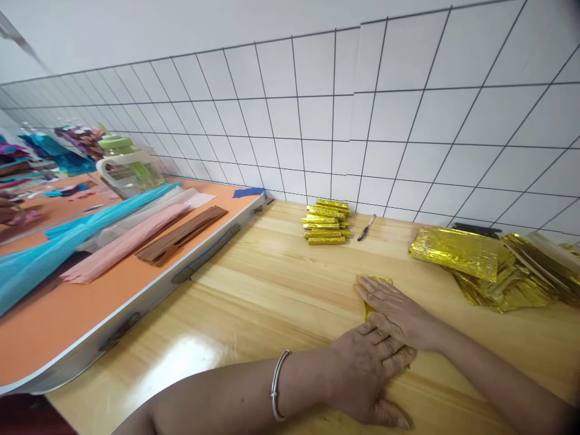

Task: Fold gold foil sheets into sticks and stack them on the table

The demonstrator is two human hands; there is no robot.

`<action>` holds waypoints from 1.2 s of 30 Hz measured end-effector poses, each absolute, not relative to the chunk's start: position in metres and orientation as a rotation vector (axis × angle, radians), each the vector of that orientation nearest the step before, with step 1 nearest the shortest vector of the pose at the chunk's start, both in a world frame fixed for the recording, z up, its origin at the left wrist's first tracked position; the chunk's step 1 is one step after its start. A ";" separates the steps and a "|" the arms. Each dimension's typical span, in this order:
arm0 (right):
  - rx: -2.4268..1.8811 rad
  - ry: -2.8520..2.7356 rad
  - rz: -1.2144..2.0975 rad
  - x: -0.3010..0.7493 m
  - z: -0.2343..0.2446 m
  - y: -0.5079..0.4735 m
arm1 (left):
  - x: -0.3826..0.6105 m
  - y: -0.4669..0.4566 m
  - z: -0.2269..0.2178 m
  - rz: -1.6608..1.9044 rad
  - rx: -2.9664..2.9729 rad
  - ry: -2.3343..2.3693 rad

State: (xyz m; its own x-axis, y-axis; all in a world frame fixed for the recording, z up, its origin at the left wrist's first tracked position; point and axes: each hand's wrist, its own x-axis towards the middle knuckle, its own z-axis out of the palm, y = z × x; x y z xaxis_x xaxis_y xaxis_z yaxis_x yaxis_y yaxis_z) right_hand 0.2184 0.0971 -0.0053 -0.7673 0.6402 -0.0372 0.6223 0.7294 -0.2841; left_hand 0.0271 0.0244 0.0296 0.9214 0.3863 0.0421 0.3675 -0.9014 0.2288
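Note:
A shiny gold foil piece [368,312] lies on the wooden table, mostly covered by my two hands. My right hand [399,308] rests flat on its upper part with the fingers stretched out, and a strip of gold shows at its far edge. Below it, my left hand [365,371], with a silver bangle on the wrist, is laid flat with the thumb spread away. Its fingers meet the right hand and cover the near end of the foil. How the foil is folded underneath is hidden.
Several rolled gold foil strips [327,223] lie by the tiled wall, with a pen [367,228] beside them. Gold foil packets [455,254] are heaped at right. On the orange table [149,290] lie brown paper [181,235], pink paper [127,241] and a jug [131,172]. Another person's hand [8,210] shows far left.

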 end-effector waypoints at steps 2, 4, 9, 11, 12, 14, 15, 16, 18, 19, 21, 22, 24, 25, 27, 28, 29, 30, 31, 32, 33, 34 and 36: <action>-1.052 -2.842 0.421 0.218 -0.006 0.101 | 0.027 0.024 0.030 0.118 2.875 0.566; -1.050 -2.832 0.407 0.219 -0.006 0.103 | 0.028 0.025 0.029 0.128 2.877 0.567; -1.034 -2.863 0.400 0.219 -0.006 0.104 | 0.029 0.025 0.026 0.148 2.857 0.559; -1.047 -2.875 0.398 0.219 -0.006 0.105 | 0.028 0.025 0.027 0.149 2.837 0.553; -1.051 -2.880 0.397 0.219 -0.007 0.105 | 0.028 0.025 0.028 0.149 2.827 0.551; -1.044 -2.887 0.395 0.219 -0.007 0.105 | 0.028 0.023 0.030 0.137 2.807 0.535; -1.038 -2.887 0.392 0.219 -0.007 0.105 | 0.028 0.023 0.030 0.131 2.798 0.528; -1.035 -2.886 0.387 0.219 -0.007 0.105 | 0.028 0.022 0.031 0.125 2.789 0.523; -1.029 -2.885 0.370 0.219 -0.007 0.105 | 0.028 0.020 0.031 0.119 2.780 0.504; -1.026 -2.884 0.356 0.219 -0.007 0.105 | 0.029 0.019 0.031 0.120 2.779 0.491; -1.018 -2.884 0.325 0.219 -0.007 0.104 | 0.030 0.017 0.030 0.122 2.783 0.466; -1.015 -2.882 0.308 0.219 -0.008 0.104 | 0.030 0.016 0.030 0.121 2.788 0.455; -1.016 -2.873 0.273 0.218 -0.009 0.103 | 0.031 0.015 0.029 0.123 2.805 0.424; -1.018 -2.869 0.257 0.218 -0.010 0.102 | 0.031 0.015 0.029 0.127 2.815 0.404; -1.030 -2.867 0.233 0.217 -0.010 0.101 | 0.031 0.014 0.028 0.139 2.835 0.365; -1.037 -2.868 0.226 0.216 -0.010 0.101 | 0.031 0.014 0.028 0.146 2.842 0.357; -1.044 -2.870 0.225 0.216 -0.009 0.100 | 0.031 0.014 0.027 0.153 2.849 0.358; -1.052 -2.872 0.229 0.215 -0.008 0.100 | 0.030 0.013 0.027 0.156 2.854 0.363; -1.059 -2.875 0.235 0.215 -0.007 0.099 | 0.030 0.013 0.027 0.158 2.858 0.367; -1.068 -2.879 0.244 0.214 -0.006 0.099 | 0.029 0.013 0.028 0.161 2.861 0.372; -1.080 -2.882 0.252 0.214 -0.005 0.099 | 0.029 0.013 0.028 0.165 2.864 0.372; -1.096 -2.884 0.258 0.213 -0.004 0.098 | 0.028 0.012 0.029 0.169 2.866 0.371; -1.134 -2.878 0.263 0.212 -0.003 0.099 | 0.026 0.012 0.029 0.177 2.873 0.358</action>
State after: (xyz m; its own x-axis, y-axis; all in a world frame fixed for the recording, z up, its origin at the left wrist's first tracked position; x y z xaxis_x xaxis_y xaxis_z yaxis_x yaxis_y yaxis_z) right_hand 0.2123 0.0985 -0.0031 -0.7325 0.6802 -0.0275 0.6739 0.7188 -0.1709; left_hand 0.0259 0.0117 0.0295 0.9627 0.2553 0.0897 0.2261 -0.9411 0.2512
